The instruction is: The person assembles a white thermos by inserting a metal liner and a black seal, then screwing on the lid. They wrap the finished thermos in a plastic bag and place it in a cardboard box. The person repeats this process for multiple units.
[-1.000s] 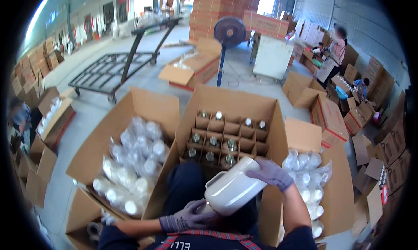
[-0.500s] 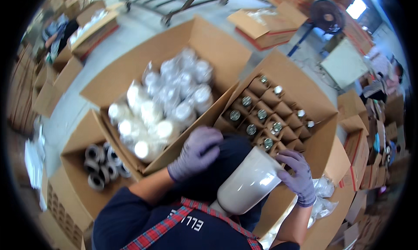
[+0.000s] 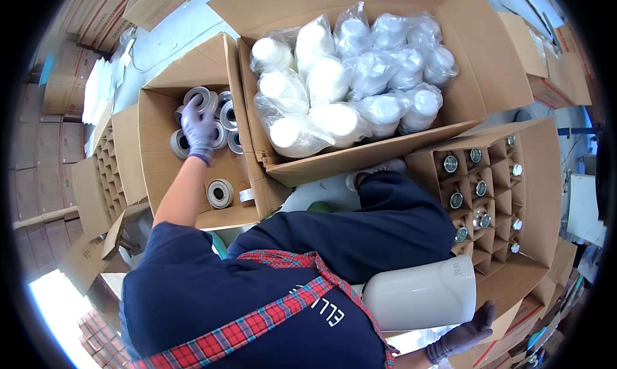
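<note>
My left hand (image 3: 198, 130), in a pale purple glove, reaches into a carton (image 3: 157, 183) at the left. Its fingers are closed round the edge of a thick grey-white ring (image 3: 204, 100); the fingertips are partly hidden. Several similar rings lie around it, and another ring (image 3: 220, 193) sits apart nearer me. Across my lap lies a large glossy white cylinder (image 3: 418, 295), narrowing at its left end. Beside its right end, my right hand (image 3: 466, 335), gloved too, has its fingers apart and holds nothing.
Ahead, a big carton (image 3: 488, 54) holds several white pieces wrapped in clear plastic (image 3: 373, 73). At the right, a divided carton (image 3: 540, 208) contains several glass pieces with shiny round tops (image 3: 481, 188). More cartons (image 3: 64, 80) are stacked at the far left.
My view has swung left. My left hand has gone from above my lap into the carton of rings. The right hand has moved down, away from the cylinder's rim.
</note>
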The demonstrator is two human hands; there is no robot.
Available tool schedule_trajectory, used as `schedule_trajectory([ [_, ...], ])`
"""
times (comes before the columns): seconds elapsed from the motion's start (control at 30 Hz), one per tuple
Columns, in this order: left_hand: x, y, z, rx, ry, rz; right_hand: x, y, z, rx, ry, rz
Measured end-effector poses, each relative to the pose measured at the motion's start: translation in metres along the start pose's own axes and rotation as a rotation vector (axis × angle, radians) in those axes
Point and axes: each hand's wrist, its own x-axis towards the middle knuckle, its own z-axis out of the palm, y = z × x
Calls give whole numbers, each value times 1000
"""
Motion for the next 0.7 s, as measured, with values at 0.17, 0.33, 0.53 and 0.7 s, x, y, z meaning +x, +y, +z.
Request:
schedule_trajectory([
  [0.17, -74, -180, -36, 213, -1159, -522, -9, -24, 3, -337, -64, -4],
  [0.33, -185, -74, -4, 323, -1707, 78, -42, -84, 14, -344, 19, -83],
  [0.53, -77, -96, -19, -200, -1249, -467, -56, -145, 21, -610, -51, -436],
  [0.7, 72, 140, -171, -457, -500, 365, -108, -189, 81, -66, -257, -97],
])
